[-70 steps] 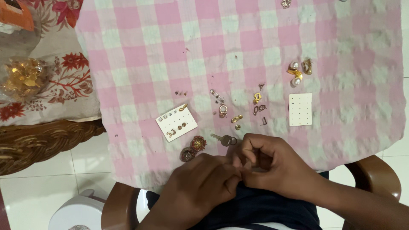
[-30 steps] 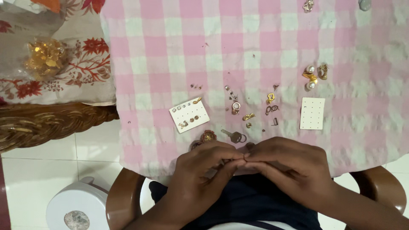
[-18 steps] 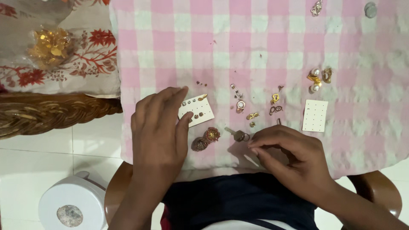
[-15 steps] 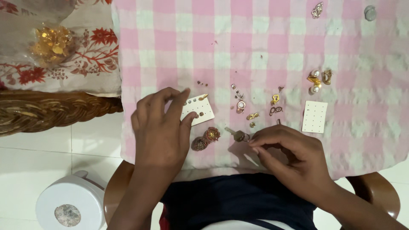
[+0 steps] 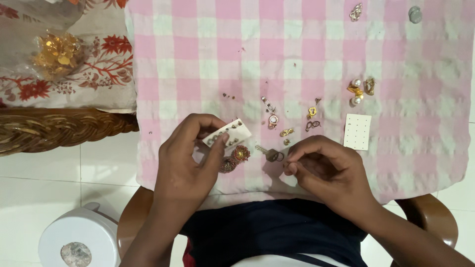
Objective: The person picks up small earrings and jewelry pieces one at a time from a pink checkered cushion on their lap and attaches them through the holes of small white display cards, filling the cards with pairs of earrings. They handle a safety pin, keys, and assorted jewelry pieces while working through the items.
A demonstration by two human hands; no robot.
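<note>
From the head camera: my left hand (image 5: 190,158) pinches a white earring card (image 5: 228,132), lifted and tilted above the near edge of the worktop's pink checked cloth (image 5: 297,49). My right hand (image 5: 324,170) has its fingertips pressed together; whether they hold anything, I cannot tell. A key (image 5: 269,154) lies between them; a blank card (image 5: 357,131) sits toward the right edge.

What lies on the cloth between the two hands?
In the head view, between the left hand and the right hand lie two round red-and-gold earrings and a small key on the pink checked cloth.
</note>
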